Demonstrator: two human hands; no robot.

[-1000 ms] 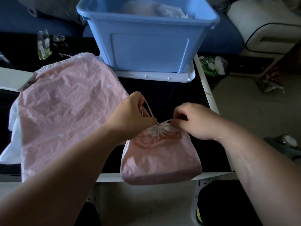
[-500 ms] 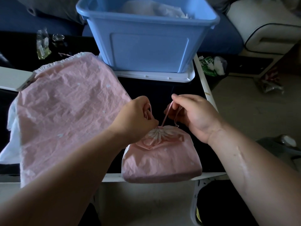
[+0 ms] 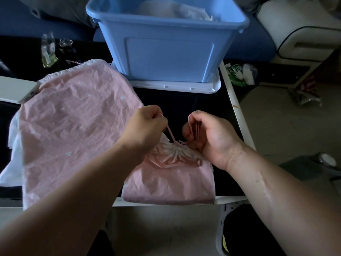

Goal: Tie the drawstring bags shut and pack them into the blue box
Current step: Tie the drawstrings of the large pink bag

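Strands of the pink drawstring [image 3: 197, 130] are being held in both grips. The left grip [image 3: 145, 126] is clamping one strand in its curled fingers, knuckles facing up, and that strand is running taut down to the bag's mouth. The right grip [image 3: 208, 137] is curling round several looped strands, palm turned toward the left, with its lower fingers touching the gathers.

Both grips are sitting just above the cinched mouth [image 3: 173, 151], which is puckering into a white-and-pink rosette. The small pink bag [image 3: 171, 180] below it is lying filled and rounded at the near edge of the counter [image 3: 184, 102], toward the near right corner, its bottom poking slightly past that edge.

Just beside it on the left, a large pink bag [image 3: 73, 130] is lying flat and crinkled across the left part of the counter. Its ruffled mouth is spreading wide toward the far edge and its lower end is hanging over the near edge, with the left forearm crossing above it. White sheeting [image 3: 13, 159] is sticking out from under its left side.

The blue box [image 3: 166, 50] is standing at the far edge on a white lid [image 3: 177, 87], well apart from the small bag, with pale bags [image 3: 175, 10] lying inside it. A clear packet [image 3: 47, 54] is lying near the far left corner, and a green-and-white wrapper [image 3: 237, 74] is sitting just beyond the right edge.
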